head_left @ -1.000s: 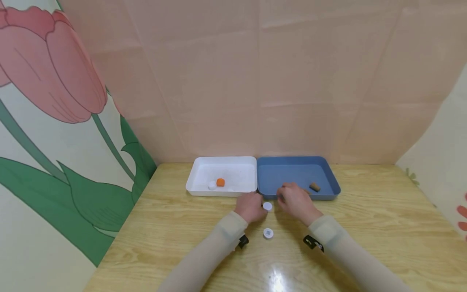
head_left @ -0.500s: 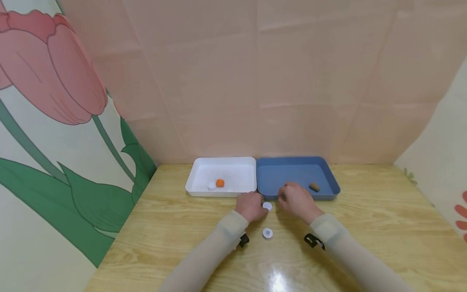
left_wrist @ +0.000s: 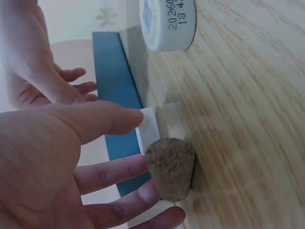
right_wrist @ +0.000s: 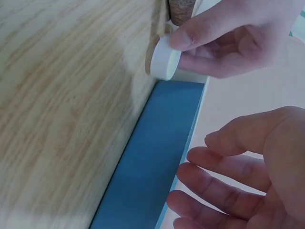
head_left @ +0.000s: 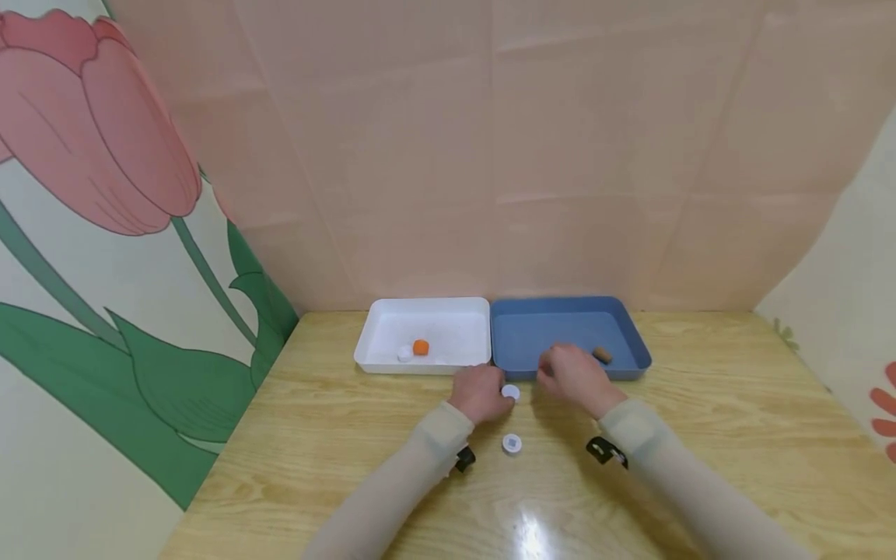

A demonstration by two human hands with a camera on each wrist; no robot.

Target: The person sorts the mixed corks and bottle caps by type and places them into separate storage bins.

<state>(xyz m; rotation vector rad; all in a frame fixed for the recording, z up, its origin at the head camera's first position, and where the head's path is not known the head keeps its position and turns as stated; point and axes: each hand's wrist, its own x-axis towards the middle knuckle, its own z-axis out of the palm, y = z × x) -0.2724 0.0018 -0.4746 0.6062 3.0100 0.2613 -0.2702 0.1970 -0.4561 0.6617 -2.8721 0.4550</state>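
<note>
My left hand [head_left: 481, 393] pinches a white bottle cap [head_left: 511, 393] between thumb and index finger, low over the table in front of the trays. Close to its other fingers, in the left wrist view, a cork [left_wrist: 170, 167] is on the table; my hand hides it in the head view. My right hand [head_left: 575, 381] hovers at the front edge of the blue tray [head_left: 532, 311], fingers loosely curved and holding nothing in the right wrist view. Another white bottle cap [head_left: 512, 444], printed on its side, lies on the table between my forearms.
The white tray [head_left: 427, 303] stands against the blue one's left side; it holds an orange cap [head_left: 421, 348] and a white cap [head_left: 405, 354]. Inside the blue tray lies a cork [head_left: 602, 355]. A pink cloth [head_left: 490, 155] hangs behind the wooden table [head_left: 315, 420].
My right hand has shifted slightly to the right. A brown piece that showed by it in the blue tray a second ago is out of sight. My left hand has stayed with the cap.
</note>
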